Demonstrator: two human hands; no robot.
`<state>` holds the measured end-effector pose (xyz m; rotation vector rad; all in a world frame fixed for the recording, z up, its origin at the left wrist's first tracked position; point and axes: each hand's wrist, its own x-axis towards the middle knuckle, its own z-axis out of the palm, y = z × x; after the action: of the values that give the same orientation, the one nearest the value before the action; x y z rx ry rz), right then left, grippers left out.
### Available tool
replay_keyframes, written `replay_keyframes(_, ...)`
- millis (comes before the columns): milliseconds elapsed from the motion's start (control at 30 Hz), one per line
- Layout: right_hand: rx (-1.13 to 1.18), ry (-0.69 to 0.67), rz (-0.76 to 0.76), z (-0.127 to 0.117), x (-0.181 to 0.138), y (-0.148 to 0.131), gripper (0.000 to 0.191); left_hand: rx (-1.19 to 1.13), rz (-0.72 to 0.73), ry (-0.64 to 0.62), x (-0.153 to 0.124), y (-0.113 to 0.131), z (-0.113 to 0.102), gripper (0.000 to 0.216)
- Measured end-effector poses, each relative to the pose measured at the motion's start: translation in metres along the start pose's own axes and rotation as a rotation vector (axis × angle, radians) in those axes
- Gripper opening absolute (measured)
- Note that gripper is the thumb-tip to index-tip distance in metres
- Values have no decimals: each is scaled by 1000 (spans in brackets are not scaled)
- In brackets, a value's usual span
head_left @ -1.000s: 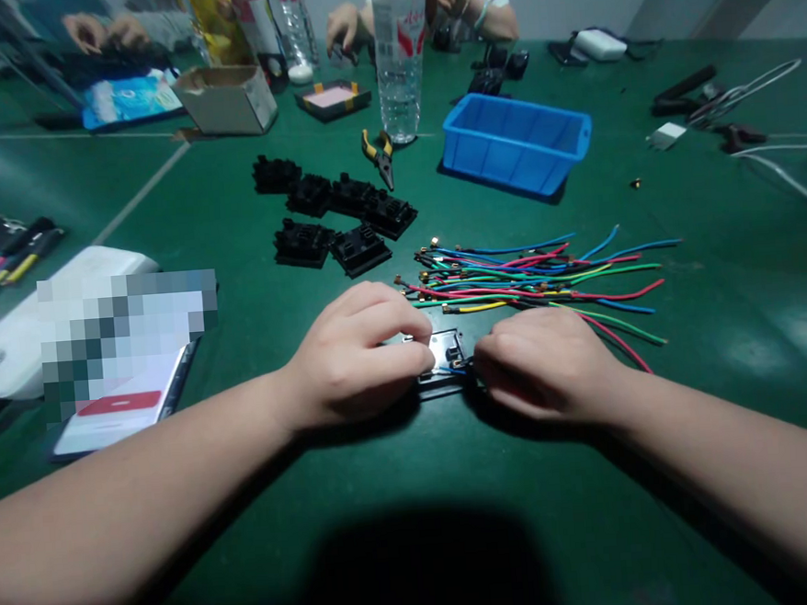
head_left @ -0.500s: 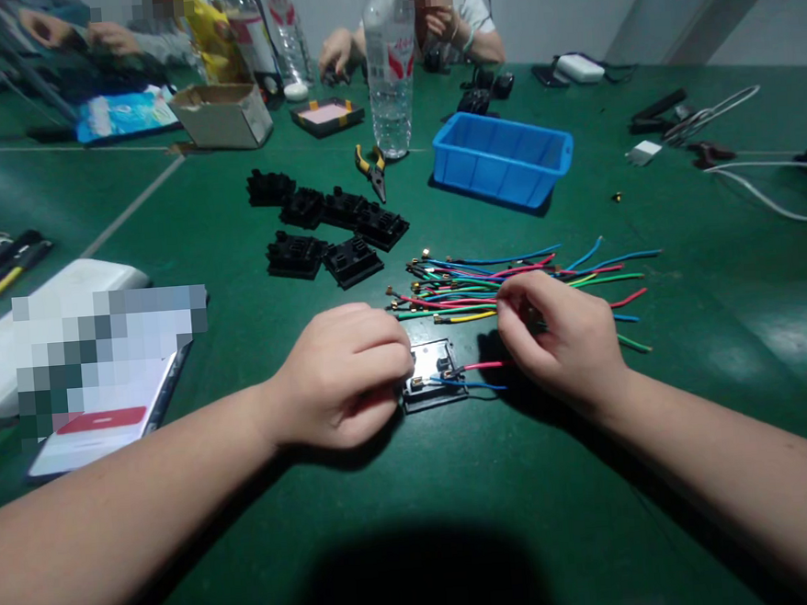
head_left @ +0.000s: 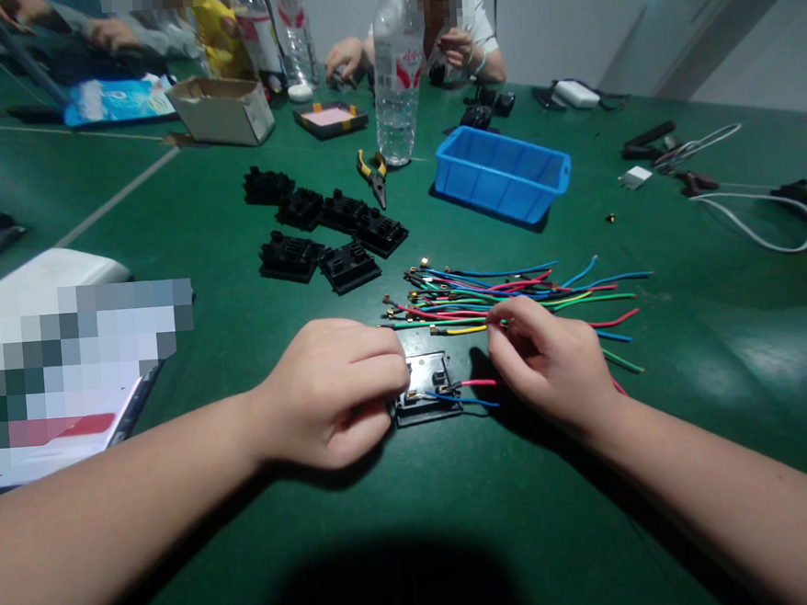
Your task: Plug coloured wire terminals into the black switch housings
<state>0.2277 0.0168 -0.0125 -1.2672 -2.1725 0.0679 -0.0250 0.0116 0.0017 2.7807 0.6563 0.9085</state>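
My left hand (head_left: 344, 394) is closed over the left edge of a black plastic socket-like module (head_left: 431, 413), which lies on the table with its back up. A blue wire (head_left: 466, 399) and a red wire (head_left: 476, 383) run out of the module to the right. To the right of it, my right hand (head_left: 552, 357) is closed in a pinch at the near edge of a bundle of coloured wires (head_left: 472, 298) with brass terminals. A short red wire end (head_left: 618, 386) sticks out behind that hand; its fingertips hide the rest.
Several black modules (head_left: 352, 265) lie beyond my left hand, near yellow-handled pliers (head_left: 375, 177). Behind the wires stand a blue bin (head_left: 499, 190) and a water bottle (head_left: 396, 109). A phone (head_left: 118, 368) and white case (head_left: 56, 271) lie left. Another person's hand (head_left: 349, 59) is across the table.
The view has shifted slightly. Both hands remain close to the same places, and the right one sits a little nearer the module. A red wire end now shows by the right wrist.
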Motion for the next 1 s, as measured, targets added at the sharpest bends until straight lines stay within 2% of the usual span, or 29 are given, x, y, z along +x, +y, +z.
replay_keyframes(1000, 26, -2, -45, 0, 2, -3, 11, -47, -36, -66, 0, 1, 0, 12)
